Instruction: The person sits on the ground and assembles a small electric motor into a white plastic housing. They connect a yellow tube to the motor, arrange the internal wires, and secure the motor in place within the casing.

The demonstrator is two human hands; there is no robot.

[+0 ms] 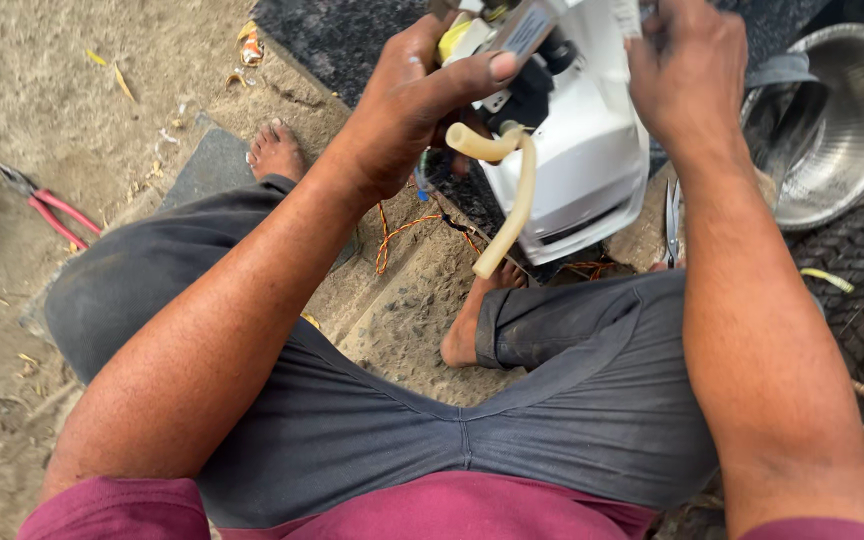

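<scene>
A white plastic housing (pixel 582 140) with a black part inside and a pale yellow rubber hose (pixel 514 195) is held up in front of me over my knees. My left hand (pixel 417 95) grips its left side, thumb pressed across the top near a yellow piece. My right hand (pixel 687 70) holds its upper right edge, fingers curled over the rim. The hose curves down from the housing and hangs free. Orange wires (pixel 397 230) trail below the housing.
I sit on sandy ground in grey trousers, bare feet out front. Red-handled pliers (pixel 52 210) lie at left. A steel bowl (pixel 842 120) sits at upper right beside a tyre (pixel 862 300). A dark mat (pixel 332 40) lies ahead; a metal tool (pixel 673 220) rests by my right forearm.
</scene>
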